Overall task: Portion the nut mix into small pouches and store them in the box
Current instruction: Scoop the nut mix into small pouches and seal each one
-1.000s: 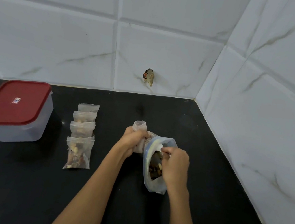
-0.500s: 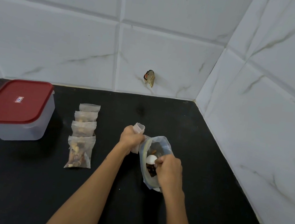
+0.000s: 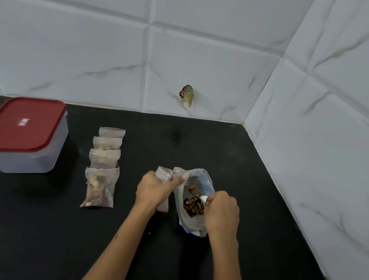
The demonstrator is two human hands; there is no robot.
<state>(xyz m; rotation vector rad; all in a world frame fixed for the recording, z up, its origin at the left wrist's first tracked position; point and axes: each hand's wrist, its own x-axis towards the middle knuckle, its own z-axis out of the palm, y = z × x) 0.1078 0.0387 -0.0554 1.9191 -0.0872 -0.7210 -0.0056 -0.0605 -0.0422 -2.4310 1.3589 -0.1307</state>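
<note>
Scoop (image 3: 203, 199), white, gripped by right hand (image 3: 223, 210) inside nut-mix bag (image 3: 191, 221), centre frame; empty pouch (image 3: 163, 175), upright, clutched by left hand (image 3: 155, 189), touching bag's left rim.

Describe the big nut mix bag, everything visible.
The big nut mix bag is a clear, soft plastic pouch with a bluish rim, standing roughly upright on the black counter with its mouth open. Dark and orange-brown nut pieces lie inside, filling only the lower part. The left hand pinches its left rim while also holding a small empty pouch. The right hand reaches into the mouth, gripping a white scoop, mostly hidden.
</note>
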